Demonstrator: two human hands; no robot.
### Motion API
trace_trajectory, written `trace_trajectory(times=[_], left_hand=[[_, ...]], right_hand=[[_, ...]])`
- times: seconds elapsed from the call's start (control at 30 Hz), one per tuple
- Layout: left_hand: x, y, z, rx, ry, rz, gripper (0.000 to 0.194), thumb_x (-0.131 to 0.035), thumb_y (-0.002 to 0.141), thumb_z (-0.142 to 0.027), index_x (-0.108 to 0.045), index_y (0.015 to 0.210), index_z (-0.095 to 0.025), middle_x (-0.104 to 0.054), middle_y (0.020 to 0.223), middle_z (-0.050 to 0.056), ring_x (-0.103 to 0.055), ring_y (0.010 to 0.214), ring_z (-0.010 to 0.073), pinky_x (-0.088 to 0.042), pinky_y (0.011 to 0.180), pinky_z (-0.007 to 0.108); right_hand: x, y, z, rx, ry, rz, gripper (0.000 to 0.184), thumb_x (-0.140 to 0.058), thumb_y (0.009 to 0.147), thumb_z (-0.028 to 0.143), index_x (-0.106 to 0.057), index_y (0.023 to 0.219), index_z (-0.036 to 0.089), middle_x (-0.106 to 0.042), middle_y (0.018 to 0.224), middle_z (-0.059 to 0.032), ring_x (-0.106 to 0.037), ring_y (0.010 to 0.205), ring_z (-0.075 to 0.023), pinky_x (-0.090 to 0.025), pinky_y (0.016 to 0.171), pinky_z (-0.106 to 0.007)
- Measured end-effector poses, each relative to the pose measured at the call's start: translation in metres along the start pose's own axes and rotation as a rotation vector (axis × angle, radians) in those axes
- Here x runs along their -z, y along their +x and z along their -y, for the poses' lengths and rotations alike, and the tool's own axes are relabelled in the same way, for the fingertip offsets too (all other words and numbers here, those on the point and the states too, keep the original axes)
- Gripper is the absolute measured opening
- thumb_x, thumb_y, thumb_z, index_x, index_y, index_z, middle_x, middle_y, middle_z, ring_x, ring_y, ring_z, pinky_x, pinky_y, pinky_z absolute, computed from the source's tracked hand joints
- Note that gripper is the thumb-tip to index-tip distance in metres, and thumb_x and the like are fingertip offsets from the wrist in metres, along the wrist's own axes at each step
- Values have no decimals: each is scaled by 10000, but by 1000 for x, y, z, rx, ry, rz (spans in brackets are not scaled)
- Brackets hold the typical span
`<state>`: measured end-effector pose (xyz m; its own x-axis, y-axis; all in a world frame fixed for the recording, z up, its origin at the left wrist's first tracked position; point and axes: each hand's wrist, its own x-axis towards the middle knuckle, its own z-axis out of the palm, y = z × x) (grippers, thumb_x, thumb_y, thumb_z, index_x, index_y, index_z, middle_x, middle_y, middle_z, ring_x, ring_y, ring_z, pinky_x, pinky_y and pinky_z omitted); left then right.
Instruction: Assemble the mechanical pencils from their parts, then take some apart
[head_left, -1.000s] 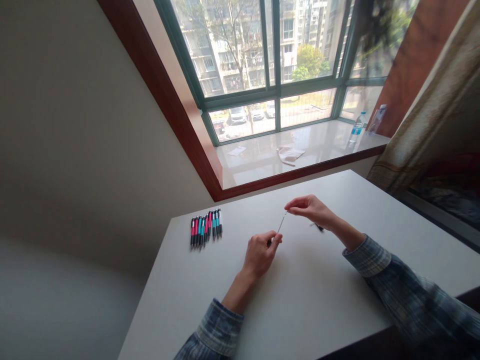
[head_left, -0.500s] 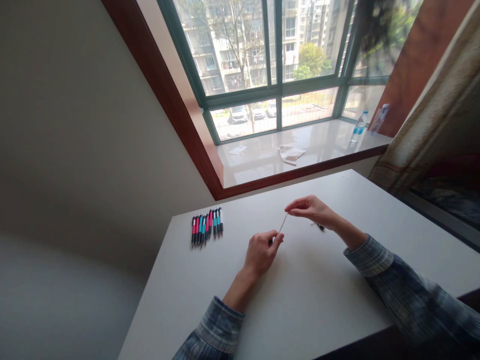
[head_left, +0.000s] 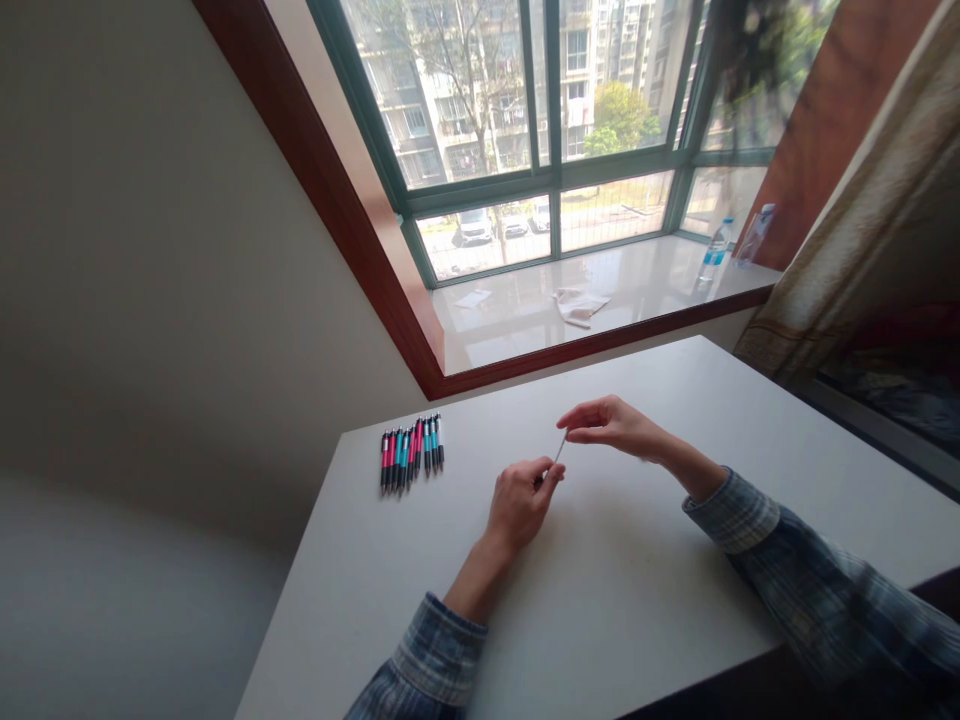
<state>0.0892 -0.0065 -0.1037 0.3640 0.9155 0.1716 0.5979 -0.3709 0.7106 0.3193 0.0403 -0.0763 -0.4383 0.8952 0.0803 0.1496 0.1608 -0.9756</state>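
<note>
Our left hand (head_left: pixel 517 508) is closed in a pinch on the lower end of a slim silvery pen refill (head_left: pixel 559 451), which tilts up and away from the fingertips toward our right hand (head_left: pixel 619 425), whose fingers curve loosely just above its upper tip, though we cannot tell whether they touch it. Left of our left hand, a tight row of glossy plastic mechanical pens (head_left: pixel 411 455) with pink and teal barrels and ribbed black grips lies on the smooth white table (head_left: pixel 615 620). Well beyond our hands, a clear plastic water bottle (head_left: pixel 715 250) stands on the polished stone window sill (head_left: pixel 525 330).
</note>
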Motion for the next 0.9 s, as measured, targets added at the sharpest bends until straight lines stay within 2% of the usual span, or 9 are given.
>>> trace_trajectory(times=[0.17,0.33,0.43,0.53,0.63,0.77,0.9], left_hand=[[-1,1,2,-7,9,-21,462,-462,1008,-523,-755,829,-215,-692,720,21,-589,699,176,-374,702,278],[-2,1,2,-18,-1,-20,448,-473,1008,-520,-755,833,-219,-698,733,15,-588,696,169,-377,703,279],[-2,1,1,-20,-10,-35,446,-474,1007,-515,-758,832,-218,-694,734,21,-590,710,175,-390,723,282],[0,2,2,20,-60,-81,449,-470,1006,-515,-756,841,-211,-671,725,17,-579,715,174,-395,721,279],[2,3,4,69,-148,-108,467,-460,1000,-537,-736,841,-196,-633,691,0,-539,663,161,-382,672,272],[2,4,12,94,-235,-128,475,-450,993,-555,-674,788,-189,-590,666,-11,-503,640,154,-367,646,270],[1,5,17,116,-276,-139,476,-434,994,-570,-569,735,-194,-542,663,-18,-474,644,147,-361,652,268]], right_hand=[[-1,0,-1,-22,39,45,358,-797,806,459,-804,1061,207,-796,1050,-78,-736,999,-256,-571,909,-378],[-5,1,0,-23,16,87,377,-779,816,475,-796,1033,168,-796,945,-84,-732,908,-238,-567,819,-349],[-3,1,1,0,-35,69,400,-762,817,499,-789,1047,173,-792,986,-88,-730,922,-242,-571,834,-360],[7,-2,1,10,-212,-31,352,-746,818,495,-792,1010,204,-787,987,-73,-727,892,-235,-575,804,-349],[26,-7,1,-39,-523,-90,248,-687,858,430,-797,915,215,-772,876,-57,-701,773,-211,-534,699,-312],[50,-14,-2,-195,-744,11,195,-701,814,377,-801,862,217,-752,859,-57,-677,754,-207,-485,653,-288],[58,-16,-9,-295,-792,105,188,-734,742,348,-807,859,221,-741,861,-57,-656,715,-198,-465,617,-282]])
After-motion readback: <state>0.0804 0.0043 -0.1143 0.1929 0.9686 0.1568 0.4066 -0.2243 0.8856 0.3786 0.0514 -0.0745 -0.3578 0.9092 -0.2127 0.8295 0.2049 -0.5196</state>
